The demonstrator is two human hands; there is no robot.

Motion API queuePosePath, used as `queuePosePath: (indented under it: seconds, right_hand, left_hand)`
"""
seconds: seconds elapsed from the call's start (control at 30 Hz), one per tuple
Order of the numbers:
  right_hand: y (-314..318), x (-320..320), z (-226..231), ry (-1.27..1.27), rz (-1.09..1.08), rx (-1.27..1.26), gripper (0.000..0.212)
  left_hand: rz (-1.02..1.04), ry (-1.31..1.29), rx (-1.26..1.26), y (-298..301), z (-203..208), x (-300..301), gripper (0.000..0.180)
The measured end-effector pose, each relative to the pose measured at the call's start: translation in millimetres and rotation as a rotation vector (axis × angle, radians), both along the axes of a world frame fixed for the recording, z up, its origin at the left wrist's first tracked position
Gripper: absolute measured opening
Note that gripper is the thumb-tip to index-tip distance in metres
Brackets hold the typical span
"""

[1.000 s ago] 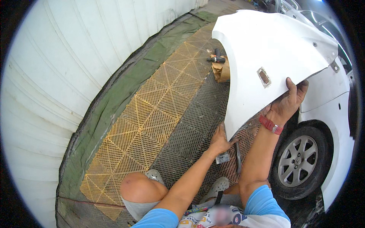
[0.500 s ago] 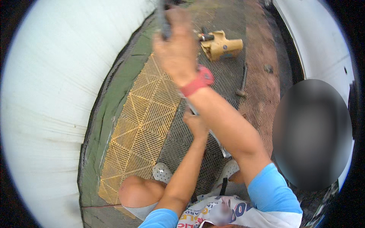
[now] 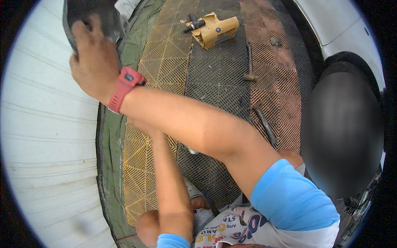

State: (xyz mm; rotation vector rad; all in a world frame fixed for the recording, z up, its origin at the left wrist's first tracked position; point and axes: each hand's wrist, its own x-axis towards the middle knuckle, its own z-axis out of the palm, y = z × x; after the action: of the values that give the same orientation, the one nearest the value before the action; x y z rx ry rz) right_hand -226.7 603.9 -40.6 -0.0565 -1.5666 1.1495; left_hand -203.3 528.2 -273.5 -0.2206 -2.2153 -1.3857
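Observation:
At the upper left, my right hand [image 3: 97, 62], with a red watch [image 3: 124, 89] on its wrist, has its fingers curled over a dark, smooth panel-like piece [image 3: 93, 10]. The top of that piece runs out of view, so its full shape cannot be told. My left hand [image 3: 142, 126] sits under my right forearm, which hides its fingers and anything in them. A small pale end of something [image 3: 192, 151] shows below the right forearm. My arms cross, the right one over the left.
Yellow, black and red grid mats [image 3: 219, 87] cover the floor. A tan package [image 3: 219, 31] with black cylindrical items [image 3: 194, 26] lies at the far side. Two hammers [image 3: 249, 62] [image 3: 265, 124] lie right of centre. A white wall [image 3: 45, 144] stands left, a white vehicle body [image 3: 343, 20] right.
My right hand has swung left with the dark piece, whose broad face now shows. My left hand has moved left under the right forearm. The view has shifted, uncovering a second hammer.

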Motion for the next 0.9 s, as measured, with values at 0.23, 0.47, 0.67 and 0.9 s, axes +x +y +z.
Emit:
queuePosePath:
  seconds: [0.23, 0.47, 0.67, 0.9]
  right_hand:
    - [-3, -28, 48, -0.072, -0.06, 0.439, 0.051]
    - [-109, -86, 9, -0.004, -0.371, -0.085, 0.049]
    - [-164, -104, -51, -0.237, -0.512, -0.136, 0.05]
    - [-93, -1, -133, -0.584, 0.383, 0.247, 0.054]
  left_hand:
    - [-0.149, -0.028, 0.055, -100, 86, -113, 0.038]
    - [-0.265, 0.04, -0.081, -224, 86, -115, 0.029]
    - [-0.42, -0.436, 0.016, -330, -19, -89, 0.028]
    - [-0.215, -0.778, 0.006, -322, -94, -45, 0.036]
